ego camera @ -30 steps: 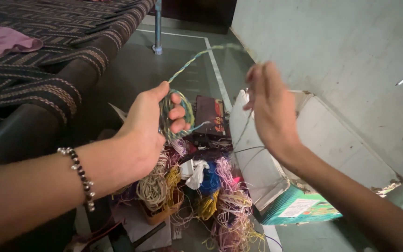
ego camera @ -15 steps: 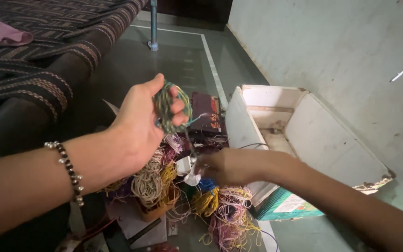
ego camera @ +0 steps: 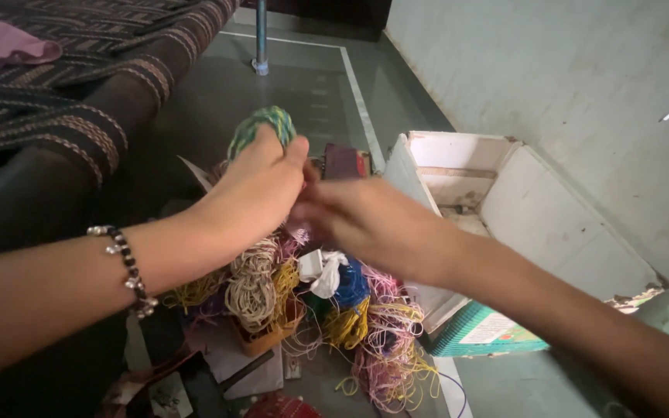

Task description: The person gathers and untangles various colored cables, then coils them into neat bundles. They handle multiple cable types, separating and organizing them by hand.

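My left hand (ego camera: 261,190) has its fingers curled shut around a green-and-white thread bundle (ego camera: 263,124) — only the top loop pokes out above my knuckles, the rest is hidden in my grip. My right hand (ego camera: 365,220) is right up against it, fingertips meeting the left thumb, but it's motion-blurred, so I can't tell if it's pinching a strand or just touching. Below both hands, on the floor (ego camera: 303,85), sits a messy heap of thread skeins (ego camera: 326,310) in yellow, pink, blue and cream — my forearms cover part of it. To the right there's an open white box (ego camera: 520,209), its near corner chipped. A striped bed (ego camera: 63,93) runs off the left edge.
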